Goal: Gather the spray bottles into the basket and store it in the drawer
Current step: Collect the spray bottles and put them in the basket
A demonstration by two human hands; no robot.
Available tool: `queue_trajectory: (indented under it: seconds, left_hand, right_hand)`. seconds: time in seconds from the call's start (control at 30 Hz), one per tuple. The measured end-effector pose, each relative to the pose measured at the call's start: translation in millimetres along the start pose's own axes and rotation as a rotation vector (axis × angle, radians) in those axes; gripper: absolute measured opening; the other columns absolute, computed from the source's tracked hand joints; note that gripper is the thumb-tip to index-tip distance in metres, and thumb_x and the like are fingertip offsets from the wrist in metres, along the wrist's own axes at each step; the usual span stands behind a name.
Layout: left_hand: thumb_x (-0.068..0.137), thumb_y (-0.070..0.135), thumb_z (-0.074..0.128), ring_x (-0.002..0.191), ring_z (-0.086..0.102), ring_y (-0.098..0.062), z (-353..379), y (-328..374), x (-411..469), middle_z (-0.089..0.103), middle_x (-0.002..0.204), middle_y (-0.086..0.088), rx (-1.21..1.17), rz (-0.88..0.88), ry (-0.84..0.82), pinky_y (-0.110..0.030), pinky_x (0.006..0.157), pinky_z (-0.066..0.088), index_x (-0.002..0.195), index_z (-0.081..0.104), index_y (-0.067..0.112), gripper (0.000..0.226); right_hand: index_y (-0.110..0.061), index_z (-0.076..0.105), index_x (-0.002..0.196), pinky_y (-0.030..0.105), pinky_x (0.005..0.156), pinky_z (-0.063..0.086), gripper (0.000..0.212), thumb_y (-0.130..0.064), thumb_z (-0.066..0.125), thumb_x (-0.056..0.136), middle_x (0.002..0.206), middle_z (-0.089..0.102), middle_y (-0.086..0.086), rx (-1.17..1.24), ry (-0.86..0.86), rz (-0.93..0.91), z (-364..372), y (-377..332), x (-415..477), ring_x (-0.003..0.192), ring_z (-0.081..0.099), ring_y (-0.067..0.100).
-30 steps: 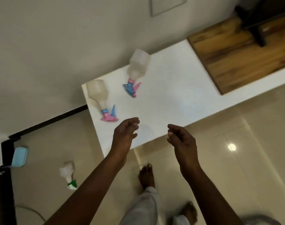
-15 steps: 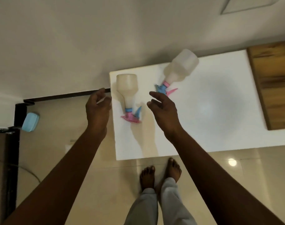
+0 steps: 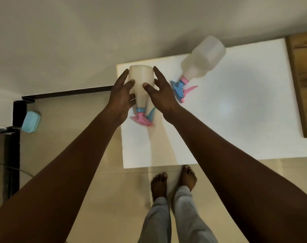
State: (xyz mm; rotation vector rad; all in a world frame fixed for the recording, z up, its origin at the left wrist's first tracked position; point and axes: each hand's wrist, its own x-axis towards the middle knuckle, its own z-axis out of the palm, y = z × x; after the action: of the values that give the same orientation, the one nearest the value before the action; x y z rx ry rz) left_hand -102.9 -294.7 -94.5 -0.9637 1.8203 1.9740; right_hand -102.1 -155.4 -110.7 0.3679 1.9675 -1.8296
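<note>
Two translucent white spray bottles lie on the white tabletop point(image 3: 236, 130). The left spray bottle point(image 3: 140, 79) has a pink nozzle head and a blue trigger and lies near the table's left edge, its base pointing away from me. My left hand point(image 3: 121, 95) presses its left side and my right hand point(image 3: 159, 95) its right side, thumbs over its front. The second spray bottle point(image 3: 201, 60), with a blue head and pink trigger, lies untouched to the right. No basket or drawer is in view.
A light blue container point(image 3: 31, 121) sits low at the left beside a dark frame point(image 3: 18, 109). A wooden surface point(image 3: 303, 85) adjoins the table's right end. My bare feet point(image 3: 173, 183) stand on the glossy beige floor at the table's near edge.
I have stepped up to the table. Both hands moved forward from open in the air and closed around the left spray bottle. The bottle on the floor has left the view.
</note>
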Motion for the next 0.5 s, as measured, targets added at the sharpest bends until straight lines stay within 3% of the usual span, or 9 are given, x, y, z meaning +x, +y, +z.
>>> queue_trajectory:
  seconds: [0.17, 0.33, 0.5]
  left_hand:
    - [0.099, 0.034, 0.071, 0.105, 0.079, -0.031, 1.9, 1.9, -18.6, 0.066, 0.137, 0.004, 0.125, 0.029, -0.082, -0.048, 0.092, 0.064, 0.149, 0.057, 0.038, 0.051]
    - [0.092, 0.045, 0.077, 0.105, 0.079, -0.037, 17.9, -4.5, -55.2, 0.07, 0.136, -0.01, 0.169, -0.007, -0.207, -0.051, 0.091, 0.064, 0.14, 0.066, 0.029, 0.052]
    - [0.091, 0.047, 0.077, 0.093, 0.08, -0.035, 41.0, -23.2, -96.0, 0.082, 0.099, -0.006, 0.185, -0.104, -0.261, -0.042, 0.077, 0.065, 0.122, 0.077, 0.022, 0.04]
  right_hand:
    - [-0.031, 0.036, 0.163, 0.049, 0.112, 0.053, 0.069, -0.039, 0.067, 0.102, 0.16, 0.051, 0.0, 0.016, 0.05, 0.013, -28.5, -3.8, -32.2, 0.14, 0.056, 0.021]
    - [-0.033, 0.051, 0.154, 0.046, 0.109, 0.055, 0.061, -0.044, 0.071, 0.098, 0.145, 0.064, -0.004, 0.05, 0.151, 0.022, -71.2, 5.8, -83.6, 0.126, 0.063, 0.013]
    - [-0.037, 0.063, 0.143, 0.048, 0.109, 0.055, 0.052, -0.046, 0.076, 0.093, 0.118, 0.076, -0.001, 0.189, 0.238, 0.071, -105.3, 23.4, -142.9, 0.118, 0.071, 0.016]
